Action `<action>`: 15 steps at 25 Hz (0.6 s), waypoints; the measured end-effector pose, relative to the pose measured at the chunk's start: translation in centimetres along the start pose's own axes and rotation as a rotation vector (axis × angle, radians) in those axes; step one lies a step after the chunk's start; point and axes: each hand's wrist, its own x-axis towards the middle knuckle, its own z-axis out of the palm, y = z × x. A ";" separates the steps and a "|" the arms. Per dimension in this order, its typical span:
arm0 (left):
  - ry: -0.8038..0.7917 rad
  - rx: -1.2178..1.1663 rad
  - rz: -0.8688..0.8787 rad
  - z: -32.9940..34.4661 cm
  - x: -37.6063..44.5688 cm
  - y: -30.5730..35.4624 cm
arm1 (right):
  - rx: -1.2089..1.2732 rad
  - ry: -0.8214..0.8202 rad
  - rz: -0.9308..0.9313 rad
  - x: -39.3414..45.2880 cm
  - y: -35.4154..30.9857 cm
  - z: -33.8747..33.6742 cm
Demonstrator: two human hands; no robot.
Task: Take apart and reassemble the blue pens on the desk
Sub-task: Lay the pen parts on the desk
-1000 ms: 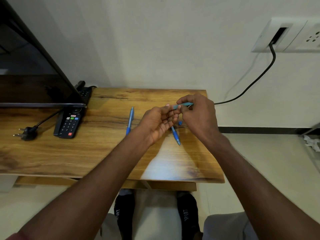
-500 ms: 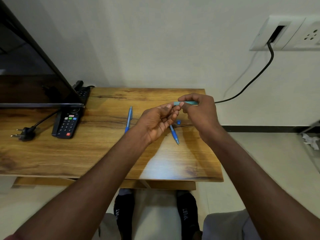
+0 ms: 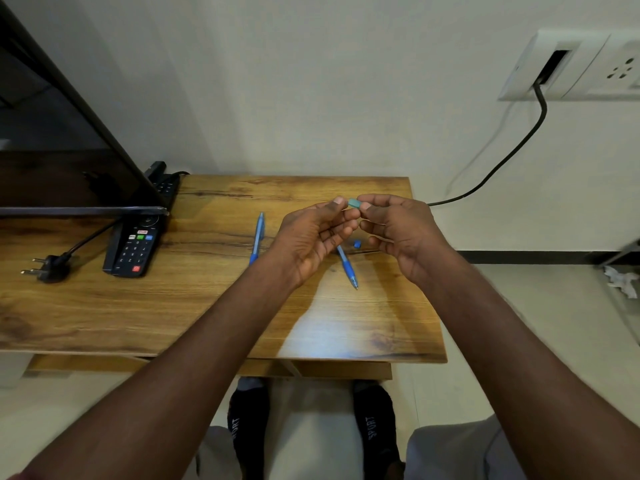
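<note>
A small teal pen part [image 3: 353, 203] is pinched between the fingertips of the left hand [image 3: 311, 237] and right hand [image 3: 401, 230] above the desk [image 3: 207, 306]. "SPORT" is printed on the right sock [image 3: 372, 427].

I count two blue pens on the desk [image 3: 207, 306]: one [image 3: 257, 237], another [image 3: 347, 268]. One small blue piece [image 3: 357, 243], one teal piece [image 3: 354, 203], one remote [image 3: 133, 249], one plug [image 3: 52, 268], two hands.
</note>
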 end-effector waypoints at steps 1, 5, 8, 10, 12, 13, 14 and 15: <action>-0.002 0.020 0.015 0.0 0.0 -0.1 | -0.007 0.002 -0.008 0.0 0.1 0.0; 0.002 0.068 0.056 -0.1 0.0 -0.1 | -0.033 -0.006 -0.040 0.0 0.1 0.0; 0.019 0.092 0.075 -0.3 0.0 0.1 | -0.040 -0.007 -0.052 0.1 0.2 0.1; 0.042 0.105 0.098 -0.4 0.1 0.1 | -0.039 -0.007 -0.049 0.1 0.2 0.1; 0.068 0.111 0.127 -0.4 0.0 0.2 | -0.012 -0.020 -0.021 0.1 0.2 0.2; 0.079 0.123 0.150 -0.5 -0.1 0.3 | 0.003 -0.029 -0.001 0.1 0.2 0.2; 0.090 0.147 0.177 -0.5 -0.1 0.3 | 0.014 -0.036 0.017 0.1 0.2 0.3; 0.098 0.176 0.206 -0.6 -0.1 0.4 | 0.020 -0.041 0.029 0.1 0.2 0.3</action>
